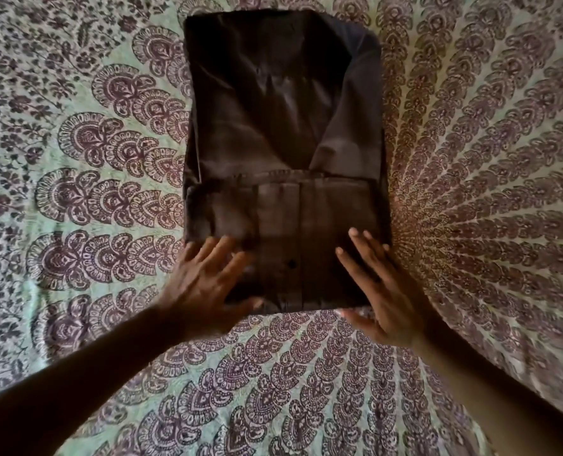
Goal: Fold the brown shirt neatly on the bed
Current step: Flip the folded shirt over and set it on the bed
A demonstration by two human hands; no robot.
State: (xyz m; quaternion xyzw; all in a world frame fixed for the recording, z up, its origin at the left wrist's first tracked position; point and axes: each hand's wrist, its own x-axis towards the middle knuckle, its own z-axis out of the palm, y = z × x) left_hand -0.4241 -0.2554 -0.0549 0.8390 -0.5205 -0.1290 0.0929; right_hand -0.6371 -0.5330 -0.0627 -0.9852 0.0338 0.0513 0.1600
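Both forearms cut off below; blurred left hand (pixel 204 284), perhaps mid-motion.

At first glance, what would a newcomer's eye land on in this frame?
The dark brown shirt, folded to a tall rectangle with its near end turned up, lies in the middle of the bedspread, a busy green and purple print. Next come the two hands, left hand and right hand, spread flat on the shirt's near corners, fingers open.

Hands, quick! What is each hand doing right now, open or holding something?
Left hand: open, fingers spread, flat on the brown shirt.
Right hand: open, fingers spread, on the shirt's near right edge; holding nothing.
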